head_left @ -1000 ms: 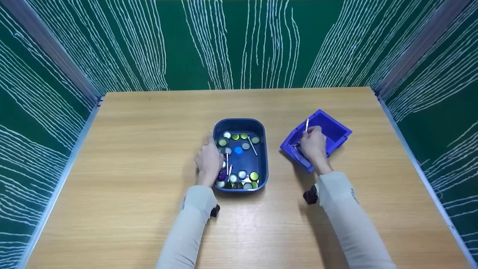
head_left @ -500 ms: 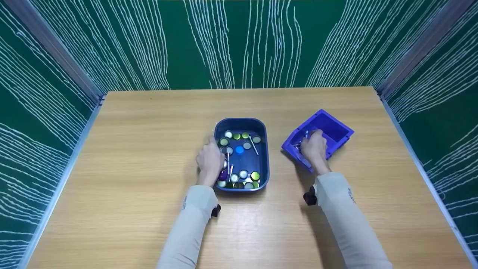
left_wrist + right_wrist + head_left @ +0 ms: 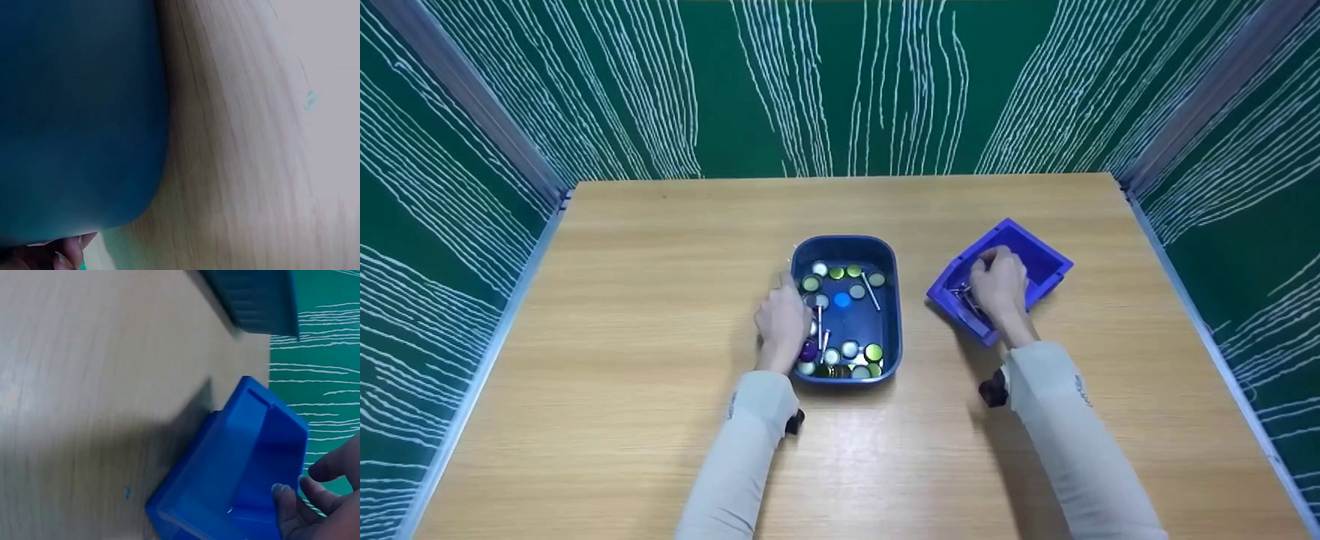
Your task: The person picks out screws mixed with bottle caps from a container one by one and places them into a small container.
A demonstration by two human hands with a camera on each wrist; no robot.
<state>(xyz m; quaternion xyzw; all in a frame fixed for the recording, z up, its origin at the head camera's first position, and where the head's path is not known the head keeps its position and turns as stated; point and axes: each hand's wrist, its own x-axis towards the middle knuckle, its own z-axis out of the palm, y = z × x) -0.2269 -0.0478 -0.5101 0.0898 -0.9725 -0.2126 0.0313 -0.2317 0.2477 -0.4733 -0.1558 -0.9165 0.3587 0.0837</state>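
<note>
On the table is a dark blue tray (image 3: 898,330) with several round bottle caps (image 3: 873,352), a blue disc (image 3: 841,300), a purple round piece (image 3: 808,350) and thin silver rods (image 3: 871,291). My left hand (image 3: 782,321) grips the tray's left side; in the left wrist view, curled fingertips (image 3: 68,253) show past its wall. At right, my right hand (image 3: 1001,283) hovers over a purple-blue bin (image 3: 1048,262) that holds several thin metal pieces (image 3: 966,298). In the right wrist view, its thumb and fingers are apart with nothing seen between them.
Both containers stand on a wooden table (image 3: 675,255), with a strip of tabletop between them. Green panels (image 3: 750,82) with white wavy lines enclose the back and sides. Dark wrist cameras (image 3: 994,388) sit below the cuffs.
My right hand lowered a silver rod into the bin, let it go, and has drawn slightly back and right with fingers loosened. My left hand has stayed on the tray.
</note>
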